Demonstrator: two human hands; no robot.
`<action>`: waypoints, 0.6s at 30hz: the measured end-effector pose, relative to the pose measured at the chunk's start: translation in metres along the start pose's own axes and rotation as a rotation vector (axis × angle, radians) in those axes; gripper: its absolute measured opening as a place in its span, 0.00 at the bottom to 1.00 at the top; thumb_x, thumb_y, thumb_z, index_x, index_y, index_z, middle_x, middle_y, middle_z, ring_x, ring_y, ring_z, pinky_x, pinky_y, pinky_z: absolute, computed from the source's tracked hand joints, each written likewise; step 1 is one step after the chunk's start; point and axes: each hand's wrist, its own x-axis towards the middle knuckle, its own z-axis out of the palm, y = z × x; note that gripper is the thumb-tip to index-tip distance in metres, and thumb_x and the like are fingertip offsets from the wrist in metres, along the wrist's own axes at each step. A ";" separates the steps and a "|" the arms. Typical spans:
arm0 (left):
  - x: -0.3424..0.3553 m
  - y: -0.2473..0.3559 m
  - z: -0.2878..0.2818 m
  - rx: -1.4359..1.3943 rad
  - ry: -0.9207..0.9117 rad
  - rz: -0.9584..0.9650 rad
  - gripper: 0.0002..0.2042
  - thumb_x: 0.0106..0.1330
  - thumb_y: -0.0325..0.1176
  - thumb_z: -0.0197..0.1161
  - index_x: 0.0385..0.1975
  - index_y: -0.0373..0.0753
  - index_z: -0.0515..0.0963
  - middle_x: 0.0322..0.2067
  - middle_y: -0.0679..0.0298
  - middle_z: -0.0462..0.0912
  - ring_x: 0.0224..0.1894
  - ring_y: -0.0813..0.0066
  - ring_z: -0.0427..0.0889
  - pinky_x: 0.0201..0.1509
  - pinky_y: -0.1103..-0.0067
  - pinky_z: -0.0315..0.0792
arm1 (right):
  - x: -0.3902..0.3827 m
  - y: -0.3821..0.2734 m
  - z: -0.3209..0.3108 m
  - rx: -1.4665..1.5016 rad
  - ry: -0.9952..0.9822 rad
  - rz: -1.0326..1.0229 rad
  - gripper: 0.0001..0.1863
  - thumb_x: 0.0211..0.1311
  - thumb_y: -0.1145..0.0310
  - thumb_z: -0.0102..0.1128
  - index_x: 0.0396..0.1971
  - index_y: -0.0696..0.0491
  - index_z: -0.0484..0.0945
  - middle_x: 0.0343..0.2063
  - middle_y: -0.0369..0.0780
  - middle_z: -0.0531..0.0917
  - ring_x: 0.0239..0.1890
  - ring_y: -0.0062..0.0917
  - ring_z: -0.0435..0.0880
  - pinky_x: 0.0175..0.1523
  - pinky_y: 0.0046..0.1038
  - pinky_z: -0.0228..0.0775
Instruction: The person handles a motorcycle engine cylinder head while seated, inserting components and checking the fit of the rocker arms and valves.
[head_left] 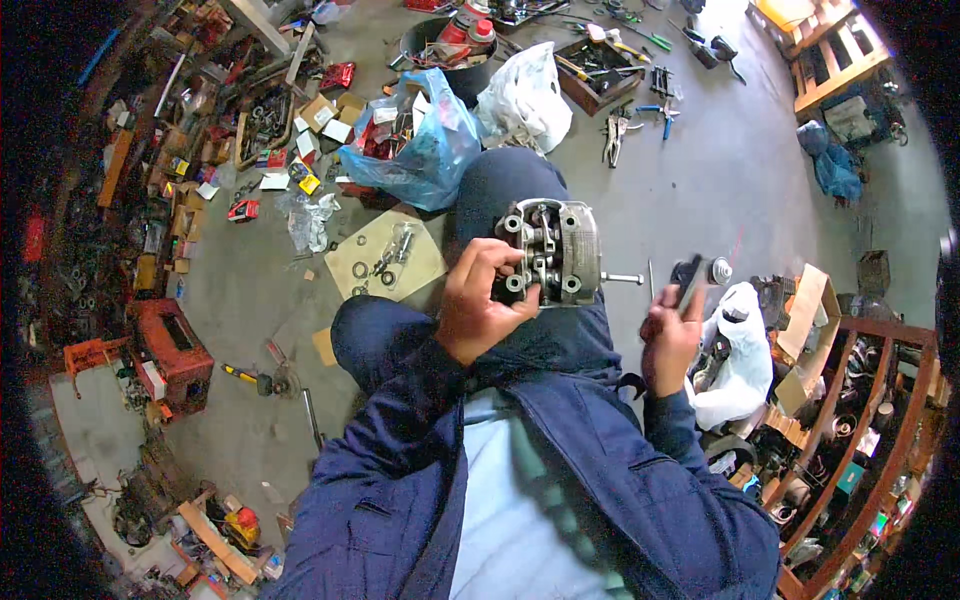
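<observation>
Over my lap my left hand (483, 300) grips the near left side of a cylinder head (580, 248), its fingers wrapped around the edge beside the rocker arms (541, 245). The valve gear faces up. A metal bolt (625, 278) projects to the right from the head's right side. Off to the right, apart from the head, my right hand (670, 345) is closed around a dark tool with a round silver end (720, 270). Blur and the fingers hide part of this tool, so its exact kind is unclear.
On the floor ahead lie a card with small rings and parts (390, 255), a blue plastic bag (420, 150) and a white bag (525, 95). Locking pliers (617, 135) sit farther right. A second white bag (735, 360) and a red rack (850, 430) are close on my right.
</observation>
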 end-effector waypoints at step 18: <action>0.001 -0.006 0.013 0.038 0.030 0.060 0.25 0.47 0.24 0.77 0.47 0.36 0.77 0.44 0.52 0.80 0.41 0.58 0.85 0.45 0.70 0.83 | -0.023 0.018 0.006 -0.261 -0.373 -0.137 0.47 0.66 0.84 0.53 0.83 0.47 0.47 0.40 0.34 0.76 0.30 0.13 0.70 0.35 0.17 0.68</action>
